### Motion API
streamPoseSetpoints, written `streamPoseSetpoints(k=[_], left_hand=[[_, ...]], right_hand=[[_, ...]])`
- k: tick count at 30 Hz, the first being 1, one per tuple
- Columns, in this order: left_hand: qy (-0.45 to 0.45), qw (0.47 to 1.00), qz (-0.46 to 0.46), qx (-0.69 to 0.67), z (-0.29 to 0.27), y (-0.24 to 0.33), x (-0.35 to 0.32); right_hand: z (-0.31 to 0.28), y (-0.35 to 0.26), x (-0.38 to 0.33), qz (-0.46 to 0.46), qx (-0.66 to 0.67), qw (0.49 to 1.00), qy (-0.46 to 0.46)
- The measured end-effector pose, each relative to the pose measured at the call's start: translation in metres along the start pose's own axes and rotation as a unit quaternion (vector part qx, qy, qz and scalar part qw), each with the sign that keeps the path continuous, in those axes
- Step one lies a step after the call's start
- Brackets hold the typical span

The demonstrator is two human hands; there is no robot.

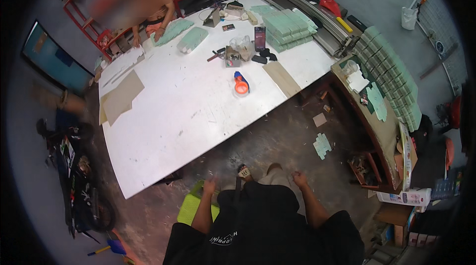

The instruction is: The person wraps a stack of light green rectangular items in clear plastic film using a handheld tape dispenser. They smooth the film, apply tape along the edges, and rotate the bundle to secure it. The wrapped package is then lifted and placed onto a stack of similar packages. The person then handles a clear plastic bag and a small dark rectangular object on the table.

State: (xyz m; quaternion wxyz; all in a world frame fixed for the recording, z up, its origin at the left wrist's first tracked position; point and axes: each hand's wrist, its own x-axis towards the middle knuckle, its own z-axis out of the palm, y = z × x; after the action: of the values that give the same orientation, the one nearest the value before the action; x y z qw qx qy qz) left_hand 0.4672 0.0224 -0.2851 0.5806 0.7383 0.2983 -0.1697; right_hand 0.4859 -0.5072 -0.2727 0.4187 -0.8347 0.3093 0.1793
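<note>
My left hand (pixel 209 185) hangs beside the lime-green plastic stool (pixel 187 209), close to its upper edge. It is small and blurred, so I cannot tell whether it touches the stool or how its fingers are set. On the other side of my body, my right hand (pixel 299 179) hangs over the floor, its fingers loosely apart with nothing visible in them. Ahead stands the large white table (pixel 171 131), apart from both hands. A roll of orange-centred tape (pixel 241 87) lies on it by a blue object (pixel 238 76).
Across the table a person (pixel 158 17) handles pale green sheets (pixel 173 30). Stacks of green folded boxes (pixel 287 27) stand at the far right. A phone (pixel 260 38) stands upright. A wooden desk (pixel 364 111) borders the right; a motorbike (pixel 79 180) is at left. Cardboard scraps (pixel 322 146) litter the floor.
</note>
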Motion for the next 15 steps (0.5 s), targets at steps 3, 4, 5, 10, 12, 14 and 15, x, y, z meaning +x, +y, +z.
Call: streamPoseSetpoints(k=[3, 4, 5, 10, 12, 14, 15], left_hand=[[0.062, 0.996, 0.058, 0.005, -0.033, 0.131, 0.046], [0.07, 0.994, 0.079, -0.033, -0.032, 0.163, 0.057], [0.079, 0.989, 0.101, -0.074, -0.03, 0.187, 0.07], [0.184, 0.981, 0.044, -0.041, -0.013, 0.188, 0.085], [0.137, 0.987, -0.058, -0.062, -0.009, 0.138, 0.07], [0.124, 0.98, -0.154, -0.027, 0.004, 0.111, 0.026], [0.123, 0.976, -0.181, -0.012, 0.017, 0.103, 0.007]], right_hand=[[0.037, -0.128, 0.051, -0.116, -0.098, 0.988, -0.017], [0.041, -0.169, 0.076, -0.146, -0.115, 0.983, -0.002], [0.047, -0.212, 0.103, -0.186, -0.095, 0.978, 0.013], [0.053, -0.43, 0.271, -0.329, -0.045, 0.943, -0.004], [0.061, -0.494, 0.343, -0.42, -0.09, 0.899, 0.081], [0.072, -0.559, 0.372, -0.456, -0.063, 0.882, 0.095], [0.072, -0.598, 0.382, -0.457, -0.076, 0.882, 0.086]])
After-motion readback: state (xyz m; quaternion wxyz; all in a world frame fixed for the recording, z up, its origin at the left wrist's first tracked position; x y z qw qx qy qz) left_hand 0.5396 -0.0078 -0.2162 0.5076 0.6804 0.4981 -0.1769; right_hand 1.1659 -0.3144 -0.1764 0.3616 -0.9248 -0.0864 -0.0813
